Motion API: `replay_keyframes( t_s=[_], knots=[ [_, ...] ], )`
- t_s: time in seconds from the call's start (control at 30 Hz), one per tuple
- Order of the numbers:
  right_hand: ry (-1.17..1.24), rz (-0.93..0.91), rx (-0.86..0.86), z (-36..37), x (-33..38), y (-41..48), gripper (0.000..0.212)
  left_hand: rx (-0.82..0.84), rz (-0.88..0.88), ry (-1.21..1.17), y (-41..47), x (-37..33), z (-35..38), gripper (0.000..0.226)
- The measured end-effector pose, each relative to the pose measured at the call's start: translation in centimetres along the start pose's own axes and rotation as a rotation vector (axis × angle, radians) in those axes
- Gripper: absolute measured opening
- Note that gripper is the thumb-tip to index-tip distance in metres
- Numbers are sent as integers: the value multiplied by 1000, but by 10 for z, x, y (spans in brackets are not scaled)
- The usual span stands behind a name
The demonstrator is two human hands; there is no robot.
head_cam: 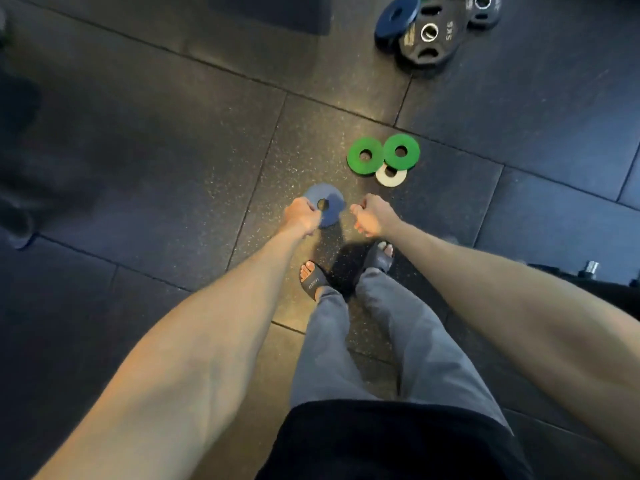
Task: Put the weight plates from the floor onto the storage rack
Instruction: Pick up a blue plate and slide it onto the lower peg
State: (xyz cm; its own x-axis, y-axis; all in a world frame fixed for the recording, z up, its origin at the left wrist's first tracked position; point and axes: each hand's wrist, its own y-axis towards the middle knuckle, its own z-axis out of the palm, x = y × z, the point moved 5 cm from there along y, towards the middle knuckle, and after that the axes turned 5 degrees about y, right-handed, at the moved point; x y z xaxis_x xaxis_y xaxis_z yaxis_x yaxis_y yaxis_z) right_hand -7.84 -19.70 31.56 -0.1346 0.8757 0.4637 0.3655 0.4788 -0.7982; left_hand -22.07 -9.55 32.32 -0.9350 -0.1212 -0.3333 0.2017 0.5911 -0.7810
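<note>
Dark speckled rubber-tile floor (156,140) w/ seams; warm light patch (311,147) mid-floor; black padded block (270,12) far centre.

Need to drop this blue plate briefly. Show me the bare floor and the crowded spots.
Bare floor left of the blue plate. Crowded ahead: green plates overlapping a white plate; black plates piled beyond.

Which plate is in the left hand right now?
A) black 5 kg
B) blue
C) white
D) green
B: the left hand grips the blue plate by its edge, while the green plates and the white plate lie on the floor.
</note>
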Motion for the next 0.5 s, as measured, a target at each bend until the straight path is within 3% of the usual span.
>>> replay_keyframes(
  t_s=[0.1, 0.2, 0.3, 0.4, 0.5],
  knots=[
    [43, 53, 23, 18, -14, 62, 22, -5, -9, 56, 64, 7, 19, 14],
    [82, 135, 27, 45, -52, 142, 28, 8, 5, 171, 131, 19, 54, 3],
    [132, 207, 20, 80, -93, 217, 31, 62, 16, 258, 208, 49, 109, 20],
    [153, 269, 7, 111, -131, 285, 21, 116, 24, 332, 279, 77, 167, 27],
    [143, 303, -13, 146, -169, 355, 23, 94, 81, 409, 341, 99, 216, 33]
  ],
)
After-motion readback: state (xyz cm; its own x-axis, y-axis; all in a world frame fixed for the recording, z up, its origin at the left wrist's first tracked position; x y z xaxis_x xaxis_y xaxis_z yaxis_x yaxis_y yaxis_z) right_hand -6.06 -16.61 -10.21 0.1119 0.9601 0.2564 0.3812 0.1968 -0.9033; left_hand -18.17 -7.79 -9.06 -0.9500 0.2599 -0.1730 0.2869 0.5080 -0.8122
